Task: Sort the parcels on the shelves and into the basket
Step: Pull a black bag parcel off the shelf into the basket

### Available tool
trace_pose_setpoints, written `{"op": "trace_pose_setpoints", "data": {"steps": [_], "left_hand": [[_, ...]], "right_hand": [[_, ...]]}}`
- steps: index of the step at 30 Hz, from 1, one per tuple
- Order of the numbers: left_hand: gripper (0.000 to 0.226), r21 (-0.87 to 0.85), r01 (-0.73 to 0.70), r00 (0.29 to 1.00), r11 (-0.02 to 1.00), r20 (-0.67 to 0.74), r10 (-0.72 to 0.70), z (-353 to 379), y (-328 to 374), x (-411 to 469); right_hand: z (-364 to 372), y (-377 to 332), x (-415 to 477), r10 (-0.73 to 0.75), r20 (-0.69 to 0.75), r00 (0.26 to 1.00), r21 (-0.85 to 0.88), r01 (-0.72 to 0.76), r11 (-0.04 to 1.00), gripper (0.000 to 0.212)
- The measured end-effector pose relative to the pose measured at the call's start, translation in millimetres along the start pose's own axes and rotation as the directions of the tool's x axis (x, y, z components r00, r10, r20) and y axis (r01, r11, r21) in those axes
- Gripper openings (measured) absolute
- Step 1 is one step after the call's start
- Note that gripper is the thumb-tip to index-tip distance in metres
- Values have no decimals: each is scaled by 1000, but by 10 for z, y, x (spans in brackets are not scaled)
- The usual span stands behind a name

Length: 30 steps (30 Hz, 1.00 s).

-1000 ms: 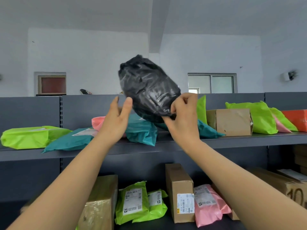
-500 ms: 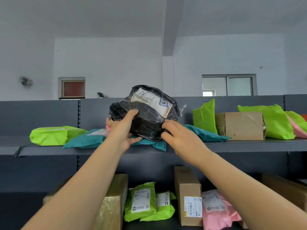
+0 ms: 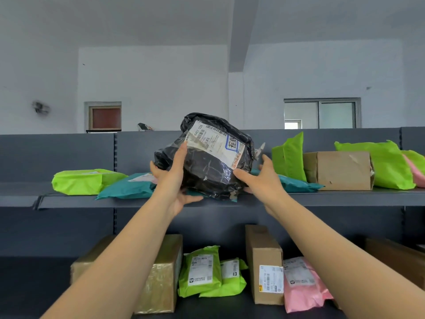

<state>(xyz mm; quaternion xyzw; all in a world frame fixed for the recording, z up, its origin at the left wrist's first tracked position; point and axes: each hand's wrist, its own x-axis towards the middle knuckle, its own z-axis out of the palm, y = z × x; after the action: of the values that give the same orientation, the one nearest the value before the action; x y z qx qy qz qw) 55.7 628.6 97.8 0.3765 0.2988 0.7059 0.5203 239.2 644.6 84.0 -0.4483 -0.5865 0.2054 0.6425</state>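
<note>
1. Head view, change: black parcel (image 3: 207,162) was held up clear of the upper shelf (image 3: 345,198) a second ago with its label turned away. It has since been lowered and turned, so that its label is seen and its underside is resting on the teal mailers (image 3: 128,187) at mid-shelf.
2. Left hand (image 3: 171,180) is laid against the parcel's 9 o'clock side, fingers nearly straight up along the wrap and thumb spread beneath its lower edge.
3. Right hand (image 3: 262,178) is set at the 3 o'clock side. Its thumb touches the front face and its fingers are extended behind; nothing is clenched.
4. Meaning: the placing of this parcel is judged almost done, with only steadying and letting go left. No basket is seen.
5. Upper shelf, counted:
   - four green mailers (image 3: 85,181), one at 9 o'clock of the parcel and three at 3 o'clock;
   - at least two teal mailers;
   - one box (image 3: 340,170);
   - one pink mailer (image 3: 419,174) at the right edge.
6. Lower shelf (image 3: 57,268), counted:
   - three boxes, the upright one (image 3: 264,261) at 6 o'clock of the right hand;
   - two green mailers (image 3: 200,270);
   - one pink mailer (image 3: 301,284).
</note>
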Motion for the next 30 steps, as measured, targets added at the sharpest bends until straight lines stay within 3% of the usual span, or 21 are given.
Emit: {"op": "trace_pose_setpoints", "data": {"steps": [2,10,14,18,23,25,28,30], "left_hand": [[118,-10,-11,1000,1000,-4,11,-65,25,-43],[102,-15,-141,982,990,128,142,-415,161,-265],[98,-11,-215,957,977,196,213,-492,213,-442],[106,74,-319,919,945,269,289,-534,118,-651],[108,212,-496,821,842,430,376,-398,-96,-1021],[105,235,-526,773,817,533,345,-291,-242,-1223],[99,258,-552,696,793,666,268,-75,-603,-1596],[97,266,-548,651,793,731,204,115,-878,-1899]], "right_hand": [[50,-7,-77,60,60,996,114,-67,991,106],[111,-227,-561,-19,-28,999,38,20,999,107],[53,-329,-857,21,-52,998,125,-15,992,100],[-150,-418,-1250,44,-165,985,28,-40,999,99],[-746,-369,-1667,135,-344,929,-113,-184,976,102],[-1015,-354,-1904,126,-373,919,-214,-217,952,85],[-1500,-248,-2294,114,-369,922,-412,-272,869,33],[-1879,-135,-2629,161,-395,905,-477,-351,806,10]]}}
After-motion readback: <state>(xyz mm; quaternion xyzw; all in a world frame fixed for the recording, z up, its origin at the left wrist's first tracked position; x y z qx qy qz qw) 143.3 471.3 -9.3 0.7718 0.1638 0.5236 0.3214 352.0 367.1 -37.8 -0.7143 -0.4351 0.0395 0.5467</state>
